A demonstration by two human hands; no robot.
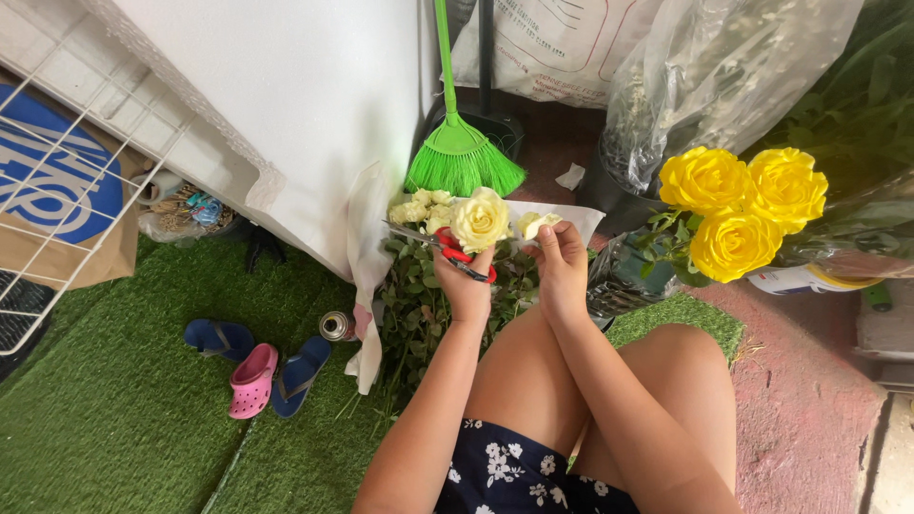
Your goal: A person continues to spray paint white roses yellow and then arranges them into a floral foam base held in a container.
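Nearest, the left hand (pixel 465 286) is closed around one pale yellow rose (pixel 480 220) and one pair of red-handled scissors (pixel 446 247), the bloom standing just above the fist. The right hand (pixel 562 266) pinches a loose cream petal (pixel 535 225) beside it. The rose looks light and fragile, its petals easily bruised, so the stiffer stem under the head is the place to hold. Beyond lie a few more pale blooms (pixel 424 207) on white paper (pixel 571 217). Three bright yellow roses (pixel 738 205) stand to the right, one green broom (pixel 459 143) behind.
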